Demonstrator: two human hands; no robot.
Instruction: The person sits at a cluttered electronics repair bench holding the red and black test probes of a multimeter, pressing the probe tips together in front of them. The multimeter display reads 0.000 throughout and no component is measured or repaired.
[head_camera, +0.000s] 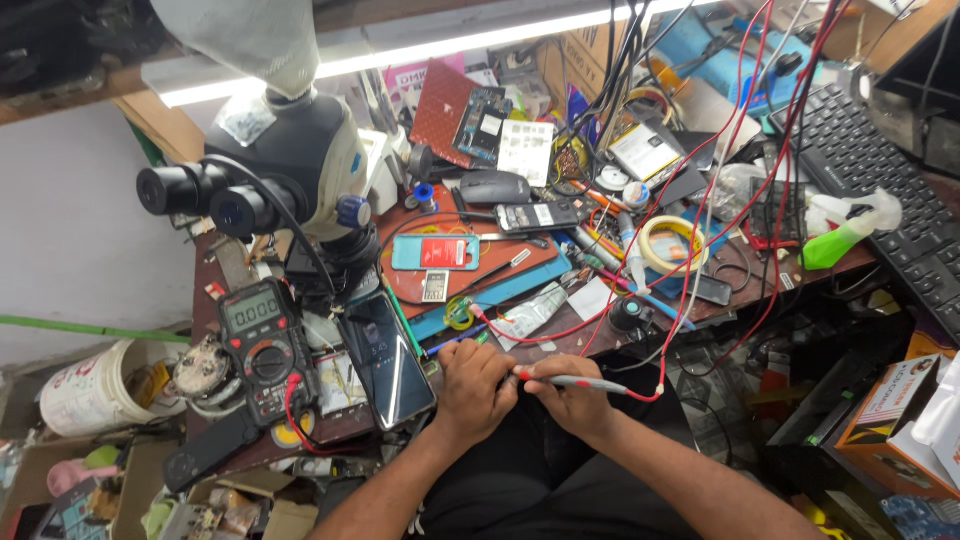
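At the lower middle of the frame, the right hand (580, 395) grips a red and grey probe (575, 381), its tip against the closed left hand (475, 385). The phone (387, 358) lies just left, beside the meter (262, 345). Probing looks unfinished.

probe tip (517, 375) hidden between hands, keyboard (880, 170) cut off by edge

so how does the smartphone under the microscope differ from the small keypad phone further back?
The smartphone is larger, an all-glass dark slab with no keys; the keypad phone is smaller, with a little screen and buttons. The smartphone lies lengthwise away from the person near the left hand; the keypad phone lies crosswise, far from both hands. Both lie flat, face up.
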